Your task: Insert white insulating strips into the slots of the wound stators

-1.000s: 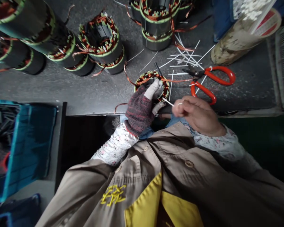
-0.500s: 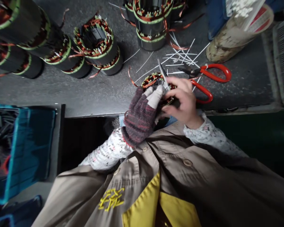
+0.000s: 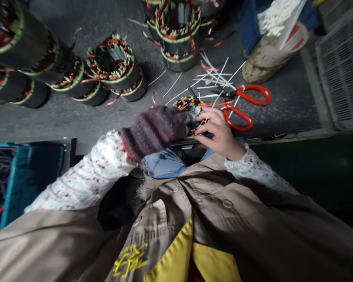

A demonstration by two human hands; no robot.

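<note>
A small stator (image 3: 184, 102) with copper windings lies at the near edge of the dark bench (image 3: 106, 113). My left hand (image 3: 155, 129), in a dark knitted glove with pale fingertips, grips its left side. My bare right hand (image 3: 219, 131) curls round its right side, fingers pressed on the windings. A thin white strip (image 3: 216, 102) rises from under my right fingers. Red-handled scissors (image 3: 244, 103) lie just right of that hand.
Several larger wound stators (image 3: 114, 68) stand at the back left and another stack (image 3: 178, 29) at the back middle. Loose white strips (image 3: 217, 74) litter the bench. A bag of white pieces (image 3: 272, 39), a grey crate (image 3: 341, 70) and a blue bin (image 3: 26, 176) border the area.
My left forearm has swung out to the left, and the gloved hand now lies flatter over the stator. My right hand stays on the stator. The view has shifted.
</note>
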